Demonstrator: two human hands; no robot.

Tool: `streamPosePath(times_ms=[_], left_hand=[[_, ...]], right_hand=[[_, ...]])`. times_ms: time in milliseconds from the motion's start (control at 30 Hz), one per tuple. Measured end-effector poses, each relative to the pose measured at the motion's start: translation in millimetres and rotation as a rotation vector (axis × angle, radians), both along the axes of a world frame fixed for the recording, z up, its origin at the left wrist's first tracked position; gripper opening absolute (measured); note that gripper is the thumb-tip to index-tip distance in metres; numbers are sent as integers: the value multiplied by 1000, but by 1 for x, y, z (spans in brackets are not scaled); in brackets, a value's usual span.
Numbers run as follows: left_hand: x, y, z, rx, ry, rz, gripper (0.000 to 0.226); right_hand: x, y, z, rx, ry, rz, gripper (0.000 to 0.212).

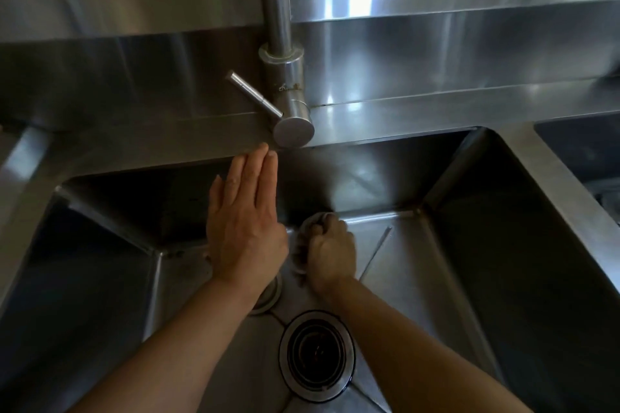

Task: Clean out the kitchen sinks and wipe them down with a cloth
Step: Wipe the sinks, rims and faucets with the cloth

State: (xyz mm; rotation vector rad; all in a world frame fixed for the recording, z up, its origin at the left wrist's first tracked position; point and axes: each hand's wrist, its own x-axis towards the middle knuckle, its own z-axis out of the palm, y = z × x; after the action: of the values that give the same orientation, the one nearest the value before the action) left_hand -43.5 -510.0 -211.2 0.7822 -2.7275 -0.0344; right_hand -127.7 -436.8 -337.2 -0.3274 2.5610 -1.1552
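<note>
Over the steel sink (453, 278), the left hand (245, 231) was held flat with fingers straight, while the right hand (330, 253) gripped a round strainer (310, 223) on the basin floor beyond the open drain (317, 355).

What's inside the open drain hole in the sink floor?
The drain shows dark ribbed rings going down with a few small brown specks; its bottom is too dark to read. No strainer sits in it. The right hand grips a round metal piece farther back.
</note>
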Motion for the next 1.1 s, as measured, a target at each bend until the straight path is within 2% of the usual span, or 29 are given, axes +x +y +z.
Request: streamPosePath(times_ms=[67,167,267,367,533,600,733,833,933,1100], left_hand=[[1,-2,-1,-8,4,-5,90],[1,-3,-2,-15,19,-7,91],[0,-3,-4,-19,35,-3,92],[-1,-4,-5,-21,32,-3,93],[-3,1,-4,10,20,16,91],[-3,1,-3,17,2,19,93],[-1,-1,-1,1,-24,6,93],[-2,-1,0,-3,-29,16,94],[-3,0,-1,-6,-15,14,94],[-2,-3,0,-11,-17,-12,94]], right_hand=[[-24,30,2,85,93,-74,19],[-63,72,0,426,204,-60,30],[-88,85,5,647,187,-33,32],[-81,70,12,648,147,-28,39],[-8,36,2,525,301,336,42],[-4,39,-4,509,338,407,41],[-47,73,4,408,192,120,30],[-84,82,14,541,86,-68,33],[-101,69,20,570,40,-131,41],[-101,62,33,236,-40,-416,30]])
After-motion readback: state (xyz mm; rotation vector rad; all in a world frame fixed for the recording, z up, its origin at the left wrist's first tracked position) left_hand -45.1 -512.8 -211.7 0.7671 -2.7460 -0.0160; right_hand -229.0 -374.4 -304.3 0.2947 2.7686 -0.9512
